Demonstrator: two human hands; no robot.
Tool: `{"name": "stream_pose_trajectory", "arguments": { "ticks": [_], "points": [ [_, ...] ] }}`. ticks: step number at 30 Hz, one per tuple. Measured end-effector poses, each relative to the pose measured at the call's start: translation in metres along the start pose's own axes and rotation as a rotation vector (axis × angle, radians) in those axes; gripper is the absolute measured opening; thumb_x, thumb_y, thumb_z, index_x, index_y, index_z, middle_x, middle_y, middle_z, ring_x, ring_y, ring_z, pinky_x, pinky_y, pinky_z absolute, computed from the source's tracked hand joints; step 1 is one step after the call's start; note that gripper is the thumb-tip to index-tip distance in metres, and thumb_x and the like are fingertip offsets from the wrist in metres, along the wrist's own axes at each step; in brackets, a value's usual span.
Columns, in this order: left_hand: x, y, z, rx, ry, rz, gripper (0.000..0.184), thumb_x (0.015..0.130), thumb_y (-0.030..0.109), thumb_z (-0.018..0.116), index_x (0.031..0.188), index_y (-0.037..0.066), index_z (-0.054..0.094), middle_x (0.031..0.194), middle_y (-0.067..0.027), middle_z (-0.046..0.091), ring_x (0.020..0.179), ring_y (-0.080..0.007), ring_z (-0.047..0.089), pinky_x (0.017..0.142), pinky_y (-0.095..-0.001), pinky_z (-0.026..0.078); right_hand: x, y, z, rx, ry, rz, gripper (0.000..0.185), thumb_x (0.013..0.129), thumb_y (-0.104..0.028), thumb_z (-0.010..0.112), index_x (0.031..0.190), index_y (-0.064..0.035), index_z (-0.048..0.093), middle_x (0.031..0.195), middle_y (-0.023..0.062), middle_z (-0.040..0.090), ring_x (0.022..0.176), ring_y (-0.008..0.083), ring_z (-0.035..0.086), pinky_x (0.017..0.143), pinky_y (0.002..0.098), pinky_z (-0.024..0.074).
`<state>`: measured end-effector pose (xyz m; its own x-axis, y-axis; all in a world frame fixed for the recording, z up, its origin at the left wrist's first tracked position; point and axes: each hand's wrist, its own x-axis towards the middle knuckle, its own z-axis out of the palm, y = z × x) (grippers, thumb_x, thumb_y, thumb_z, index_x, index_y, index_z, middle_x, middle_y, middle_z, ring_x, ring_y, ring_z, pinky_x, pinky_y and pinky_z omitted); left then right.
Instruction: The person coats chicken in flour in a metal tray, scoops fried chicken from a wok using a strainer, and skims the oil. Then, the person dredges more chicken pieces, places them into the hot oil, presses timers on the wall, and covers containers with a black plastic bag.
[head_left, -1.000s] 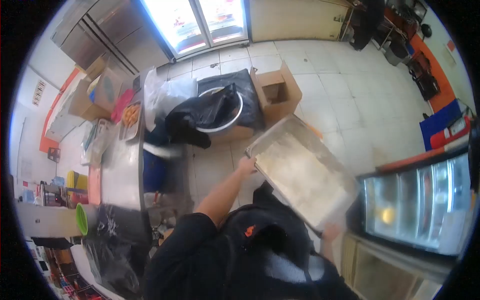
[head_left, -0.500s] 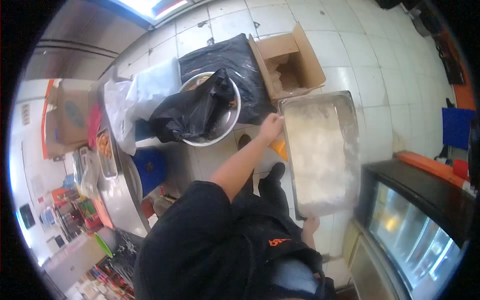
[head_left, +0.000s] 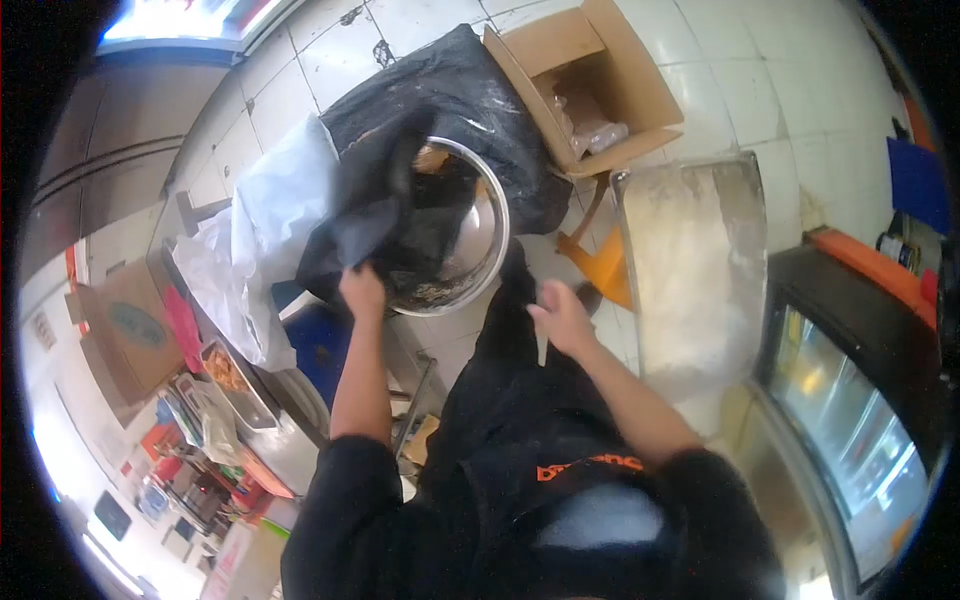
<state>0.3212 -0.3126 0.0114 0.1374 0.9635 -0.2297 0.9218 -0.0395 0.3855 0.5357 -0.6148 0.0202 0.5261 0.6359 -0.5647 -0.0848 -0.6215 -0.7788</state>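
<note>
My left hand [head_left: 362,292] is closed on the edge of a black plastic bag [head_left: 370,225], which is lifted and smeared by motion. Under the bag stands a round metal bowl [head_left: 500,225], partly uncovered, with brownish food and dark plastic inside. My right hand [head_left: 566,318] is held in front of my body with curled fingers. A short pale, narrow piece sticks out below it; its kind I cannot make out. To the right of that hand is a large metal tray [head_left: 757,260] with a pale, floury layer inside, apart from both hands.
An open cardboard box [head_left: 640,150] is beyond the tray. Beside the tray shows an orange stool [head_left: 605,268]. On the left, a metal counter [head_left: 295,440] carries a small food tray [head_left: 250,405]. At the right stands a glass-fronted fridge [head_left: 850,410].
Both hands have let go of the metal tray. The left has moved left and taken hold of the black bag, pulling it off part of the bowl. The right is now before my body.
</note>
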Motion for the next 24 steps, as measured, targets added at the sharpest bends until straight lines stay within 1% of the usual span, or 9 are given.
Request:
{"name": "stream_pose_trajectory", "arguments": {
  "ticks": [2, 4, 8, 10, 12, 16, 17, 20, 24],
  "points": [
    [-0.004, 0.018, -0.060, -0.343, 0.082, -0.158, 0.030, 0.094, 0.019, 0.055, 0.110, -0.006, 0.060, 0.104, -0.0151, 0.066, 0.093, -0.0304, 0.063, 0.084, -0.0394, 0.048, 0.051, 0.021, 0.067, 0.215, -0.112, 0.270, 0.066, 0.077, -0.034, 0.077, 0.125, 0.0009, 0.047, 0.120, 0.0210, 0.058, 0.106, 0.0296, 0.060, 0.090, 0.0384, 0.0484],
    [-0.014, 0.023, -0.114, -0.709, 0.216, -0.412, 0.043, 0.097, 0.028, 0.053, 0.115, -0.010, 0.056, 0.111, -0.0181, 0.063, 0.098, -0.0273, 0.060, 0.091, -0.0351, 0.046, 0.078, 0.001, 0.107, 0.271, -0.018, 0.388, 0.062, 0.076, -0.030, 0.077, 0.122, 0.0019, 0.051, 0.117, 0.0212, 0.060, 0.104, 0.0297, 0.062, 0.089, 0.0380, 0.0488],
    [-0.030, -0.039, -0.204, -0.822, 0.312, -0.102, 0.043, 0.095, 0.024, 0.057, 0.120, -0.010, 0.052, 0.119, -0.0156, 0.058, 0.105, -0.0271, 0.057, 0.094, -0.0371, 0.045, 0.106, -0.004, 0.156, 0.437, 0.244, 0.470, 0.037, 0.073, -0.011, 0.069, 0.106, 0.0042, 0.063, 0.101, 0.0201, 0.067, 0.094, 0.0306, 0.066, 0.083, 0.0367, 0.0499],
    [-0.057, -0.022, -0.246, -0.694, 0.419, 0.027, 0.044, 0.093, 0.024, 0.058, 0.122, -0.009, 0.051, 0.121, -0.0174, 0.056, 0.108, -0.0271, 0.057, 0.093, -0.0392, 0.047, 0.107, -0.023, 0.146, 0.559, 0.287, 0.495, 0.031, 0.072, -0.006, 0.064, 0.101, 0.0044, 0.065, 0.095, 0.0193, 0.068, 0.089, 0.0303, 0.066, 0.081, 0.0366, 0.0498],
    [-0.088, 0.027, -0.275, -0.900, 0.457, -0.030, 0.055, 0.086, 0.010, 0.057, 0.137, -0.003, 0.040, 0.131, -0.0185, 0.050, 0.114, -0.0319, 0.054, 0.102, -0.0425, 0.043, 0.095, -0.047, 0.117, 0.670, 0.341, 0.502, 0.028, 0.071, -0.002, 0.059, 0.096, 0.0046, 0.067, 0.090, 0.0186, 0.069, 0.085, 0.0301, 0.067, 0.079, 0.0365, 0.0497],
    [-0.141, 0.046, -0.314, -0.734, 0.308, 0.417, 0.069, 0.081, 0.016, 0.068, 0.140, -0.002, 0.037, 0.135, -0.0162, 0.048, 0.120, -0.0294, 0.050, 0.103, -0.0421, 0.040, 0.030, -0.058, 0.054, 0.743, 0.370, 0.379, 0.030, 0.071, -0.002, 0.058, 0.099, 0.0060, 0.065, 0.092, 0.0169, 0.069, 0.084, 0.0254, 0.067, 0.076, 0.0353, 0.0499],
    [-0.154, 0.062, -0.319, -0.651, 0.299, 0.608, 0.078, 0.079, 0.026, 0.075, 0.141, -0.001, 0.035, 0.137, -0.0157, 0.047, 0.123, -0.0298, 0.047, 0.106, -0.0429, 0.036, 0.013, -0.055, 0.036, 0.783, 0.363, 0.382, 0.031, 0.071, -0.001, 0.058, 0.100, 0.0059, 0.065, 0.091, 0.0160, 0.069, 0.083, 0.0247, 0.066, 0.075, 0.0349, 0.0501],
    [-0.187, 0.108, -0.326, -0.495, 0.425, 0.954, 0.092, 0.076, 0.039, 0.080, 0.142, -0.004, 0.032, 0.140, -0.0169, 0.044, 0.122, -0.0325, 0.048, 0.106, -0.0441, 0.034, -0.038, -0.041, -0.026, 0.870, 0.388, 0.306, 0.031, 0.072, -0.001, 0.059, 0.102, 0.0057, 0.064, 0.089, 0.0148, 0.068, 0.081, 0.0225, 0.065, 0.073, 0.0334, 0.0505],
    [-0.184, 0.157, -0.358, -0.540, 0.527, 0.998, 0.084, 0.078, 0.034, 0.077, 0.139, -0.006, 0.036, 0.136, -0.0175, 0.047, 0.118, -0.0318, 0.050, 0.105, -0.0431, 0.036, -0.105, -0.018, -0.109, 0.871, 0.449, 0.210, 0.030, 0.073, 0.003, 0.057, 0.102, 0.0070, 0.064, 0.086, 0.0140, 0.067, 0.074, 0.0212, 0.064, 0.068, 0.0332, 0.0521]
  ]
}}
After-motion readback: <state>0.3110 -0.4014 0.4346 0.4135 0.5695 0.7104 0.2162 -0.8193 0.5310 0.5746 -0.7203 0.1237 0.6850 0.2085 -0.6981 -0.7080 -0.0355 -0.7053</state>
